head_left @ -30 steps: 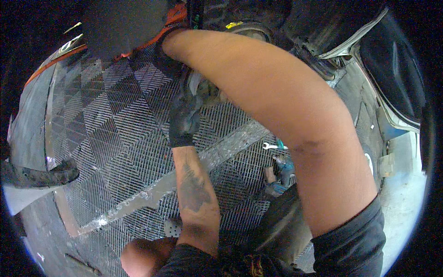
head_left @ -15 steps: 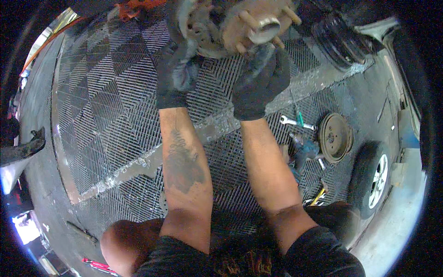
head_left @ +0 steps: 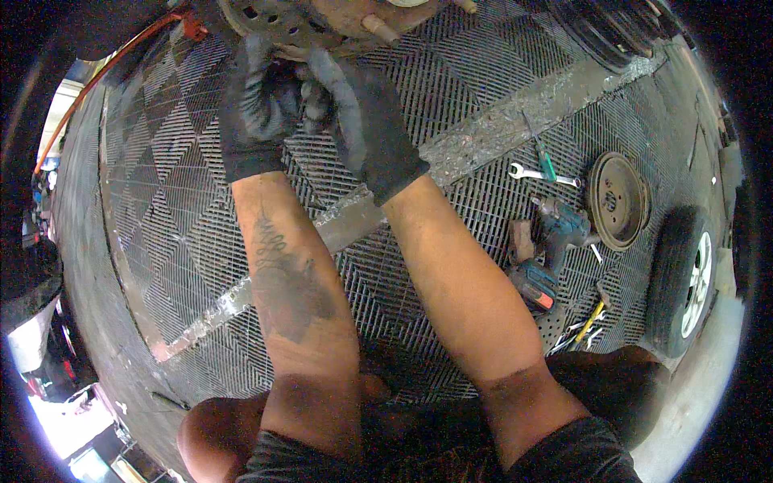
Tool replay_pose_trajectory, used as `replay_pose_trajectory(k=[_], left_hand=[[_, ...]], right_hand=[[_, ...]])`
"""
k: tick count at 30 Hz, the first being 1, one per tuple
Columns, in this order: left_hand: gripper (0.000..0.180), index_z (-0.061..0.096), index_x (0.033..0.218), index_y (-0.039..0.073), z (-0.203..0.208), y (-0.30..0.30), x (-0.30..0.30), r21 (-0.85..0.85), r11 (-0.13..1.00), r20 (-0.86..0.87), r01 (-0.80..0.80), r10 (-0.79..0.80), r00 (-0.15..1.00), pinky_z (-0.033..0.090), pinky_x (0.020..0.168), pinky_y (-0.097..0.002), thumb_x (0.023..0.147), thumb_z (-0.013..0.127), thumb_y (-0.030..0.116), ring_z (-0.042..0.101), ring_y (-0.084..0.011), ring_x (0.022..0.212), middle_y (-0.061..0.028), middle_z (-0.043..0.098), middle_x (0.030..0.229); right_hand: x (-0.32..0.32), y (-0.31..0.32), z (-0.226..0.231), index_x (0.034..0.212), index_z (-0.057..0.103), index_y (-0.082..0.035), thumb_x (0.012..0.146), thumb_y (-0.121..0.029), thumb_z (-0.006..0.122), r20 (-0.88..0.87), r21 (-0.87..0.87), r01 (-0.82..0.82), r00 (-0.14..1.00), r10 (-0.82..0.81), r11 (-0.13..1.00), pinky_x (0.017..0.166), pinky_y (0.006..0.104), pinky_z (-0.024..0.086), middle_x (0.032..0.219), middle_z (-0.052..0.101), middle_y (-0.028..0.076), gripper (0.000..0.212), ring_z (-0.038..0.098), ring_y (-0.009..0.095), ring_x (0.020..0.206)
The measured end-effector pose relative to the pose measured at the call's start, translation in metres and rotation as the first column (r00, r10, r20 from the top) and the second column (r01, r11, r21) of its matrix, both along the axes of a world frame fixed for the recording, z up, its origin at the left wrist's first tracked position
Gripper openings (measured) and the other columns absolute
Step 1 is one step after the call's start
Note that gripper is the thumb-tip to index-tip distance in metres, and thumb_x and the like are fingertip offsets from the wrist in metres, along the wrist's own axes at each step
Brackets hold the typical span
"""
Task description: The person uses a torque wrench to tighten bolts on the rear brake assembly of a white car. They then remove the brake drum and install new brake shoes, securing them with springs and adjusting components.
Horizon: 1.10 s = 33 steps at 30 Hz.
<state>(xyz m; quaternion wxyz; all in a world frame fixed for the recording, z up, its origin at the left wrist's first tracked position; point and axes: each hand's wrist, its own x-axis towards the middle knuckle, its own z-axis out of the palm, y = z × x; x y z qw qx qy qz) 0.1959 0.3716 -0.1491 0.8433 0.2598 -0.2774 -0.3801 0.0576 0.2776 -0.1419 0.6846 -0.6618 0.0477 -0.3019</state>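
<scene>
A rusty wheel hub (head_left: pixel 338 18) with protruding studs is at the top of the view, its round backing plate (head_left: pixel 251 18) to its left. My left hand (head_left: pixel 259 109), in a black work glove, is at the plate's lower edge with its fingers curled. Close beside it, my right hand (head_left: pixel 358 121), gloved alike, has its fingers bent inward towards the left one. Both hands look closed, and whatever is between their fingertips is hidden by the gloves.
To the right on the black grated floor mat lie a wrench (head_left: pixel 543 175), a green-handled screwdriver (head_left: pixel 547 163), a cordless power tool (head_left: pixel 555 233), a rusty brake drum (head_left: pixel 616 201) and a yellow-handled hammer (head_left: pixel 592 318). A wheel (head_left: pixel 680 282) stands at far right; a coil spring (head_left: pixel 604 32) is top right.
My right hand has shifted left from under the hub's middle to beside my left hand. The view has turned, so the hub now appears higher and further left.
</scene>
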Motion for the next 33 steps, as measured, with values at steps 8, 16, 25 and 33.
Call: replay_pose_trajectory(k=[8,16,25,33], left_hand=[[0.035,0.065,0.124,0.004,0.006,0.01,-0.002,0.208,0.868,0.433,-0.451,0.331,0.838,0.053,0.085,-0.0329,0.104,0.065,0.033,0.066,-0.019,0.097,-0.0052,0.072,0.115],[0.032,0.063,0.129,0.002,0.011,0.011,0.002,0.148,0.916,0.346,-0.372,0.304,0.888,0.052,0.099,-0.0338,0.106,0.061,0.023,0.063,-0.0166,0.116,-0.0064,0.068,0.127],[0.036,0.064,0.128,0.003,0.015,0.017,0.015,0.135,0.93,0.222,-0.343,0.309,0.925,0.049,0.106,-0.0384,0.105,0.062,0.03,0.061,-0.0228,0.122,-0.0073,0.067,0.133],[0.04,0.058,0.137,0.008,0.006,0.01,0.025,0.06,0.947,0.125,-0.315,0.306,0.944,0.042,0.114,-0.0422,0.104,0.062,0.031,0.055,-0.0255,0.129,-0.0069,0.06,0.142]], right_hand=[[0.007,0.014,0.023,0.091,0.069,-0.004,0.103,-0.033,0.063,-0.006,0.474,-0.051,0.998,0.061,0.879,0.058,0.0298,0.048,0.073,0.062,0.001,0.032,0.057,0.012,0.062],[0.01,0.015,0.021,0.088,0.069,-0.005,0.101,-0.032,0.066,-0.021,0.432,-0.013,0.999,0.025,0.902,0.054,0.0293,0.048,0.071,0.061,0.002,0.03,0.057,0.012,0.058],[0.018,0.025,0.016,0.088,0.066,-0.006,0.102,-0.03,0.064,0.083,0.618,-0.05,0.997,-0.002,0.785,0.053,0.0288,0.048,0.073,0.062,0.002,0.027,0.056,0.012,0.057],[0.013,0.011,0.002,0.101,0.066,-0.006,0.105,-0.028,0.058,0.277,0.13,-0.008,0.96,-0.028,0.991,0.062,0.0285,0.054,0.077,0.064,0.002,0.023,0.062,0.013,0.067]])
